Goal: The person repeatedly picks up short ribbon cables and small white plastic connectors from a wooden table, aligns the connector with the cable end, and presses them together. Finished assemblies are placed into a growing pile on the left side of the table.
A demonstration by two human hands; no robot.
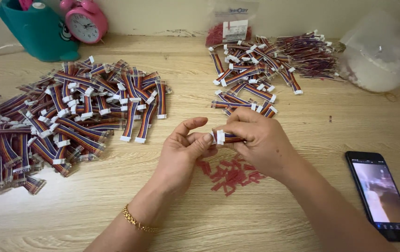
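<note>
Both arms are bare all the way to the bottom edge of the shot, no sleeves, gloves or watch showing. Only thing worn is a thin gold chain bracelet [139, 223] with chunky little links, sitting on the wrist just below the left hand [181, 154]. The right hand [260, 140] has nothing on its wrist or forearm. Fingernails look short and plain, no polish I can make out. No rings visible either.

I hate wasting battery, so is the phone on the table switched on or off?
On. The phone lies face up on the table with a lit picture on its screen.
</note>
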